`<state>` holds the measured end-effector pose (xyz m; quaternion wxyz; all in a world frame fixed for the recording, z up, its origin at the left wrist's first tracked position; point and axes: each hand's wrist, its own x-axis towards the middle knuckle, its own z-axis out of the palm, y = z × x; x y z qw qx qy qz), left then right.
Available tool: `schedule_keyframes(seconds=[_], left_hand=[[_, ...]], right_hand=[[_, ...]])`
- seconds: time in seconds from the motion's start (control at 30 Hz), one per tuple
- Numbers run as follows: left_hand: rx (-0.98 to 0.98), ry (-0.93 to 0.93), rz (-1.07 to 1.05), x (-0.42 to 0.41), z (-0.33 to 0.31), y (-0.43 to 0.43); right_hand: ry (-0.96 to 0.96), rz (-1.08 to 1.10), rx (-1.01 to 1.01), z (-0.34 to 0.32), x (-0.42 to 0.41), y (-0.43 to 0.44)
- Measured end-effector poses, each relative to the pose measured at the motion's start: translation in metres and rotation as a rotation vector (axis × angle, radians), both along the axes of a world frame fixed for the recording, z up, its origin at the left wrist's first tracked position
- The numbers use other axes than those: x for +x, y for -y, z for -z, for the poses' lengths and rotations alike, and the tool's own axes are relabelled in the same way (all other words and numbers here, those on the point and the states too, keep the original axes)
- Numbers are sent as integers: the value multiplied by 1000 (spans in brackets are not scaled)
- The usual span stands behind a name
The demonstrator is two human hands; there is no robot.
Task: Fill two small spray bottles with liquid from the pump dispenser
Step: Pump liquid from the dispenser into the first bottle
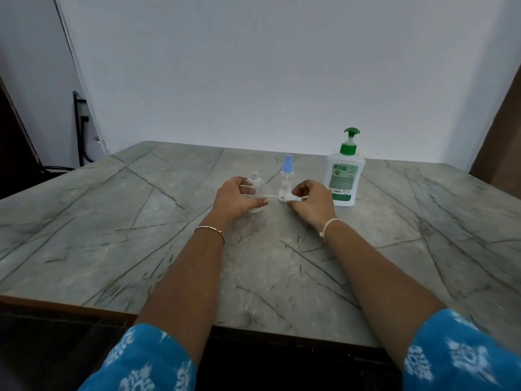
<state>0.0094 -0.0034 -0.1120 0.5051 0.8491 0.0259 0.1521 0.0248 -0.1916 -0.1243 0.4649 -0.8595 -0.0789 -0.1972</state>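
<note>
A clear small spray bottle (pixel 256 182) stands upright with its threaded neck bare, and my left hand (pixel 235 197) is wrapped around its body. My right hand (pixel 311 200) pinches that bottle's removed white spray head (pixel 290 197), held sideways low over the table, its thin dip tube pointing left toward the open bottle. Behind the spray head stands a second clear small bottle (pixel 286 176) with a light blue cap on. To the right stands the white pump dispenser (pixel 344 179) with a green pump and green label, untouched.
Everything rests on a grey marbled table (pixel 141 235) set against a white wall. A dark stand with cables is at the far left beyond the table edge.
</note>
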Motion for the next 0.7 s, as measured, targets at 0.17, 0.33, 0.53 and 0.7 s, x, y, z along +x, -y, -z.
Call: schedule_keyframes(seconds=[0.17,0.33,0.53,0.7], left_hand=[[5,-13,20,-1,1,-1],[10,-13,19,-4,-1,1],[35,-12,62,-6,-4,5],[6,-16,130,-12,-5,13]], right_hand=[[23,24,-94,2,4,-4],[14,43,-133,2,5,-5],[7,42,-133,2,5,-5],[17,41,-113,2,4,-2]])
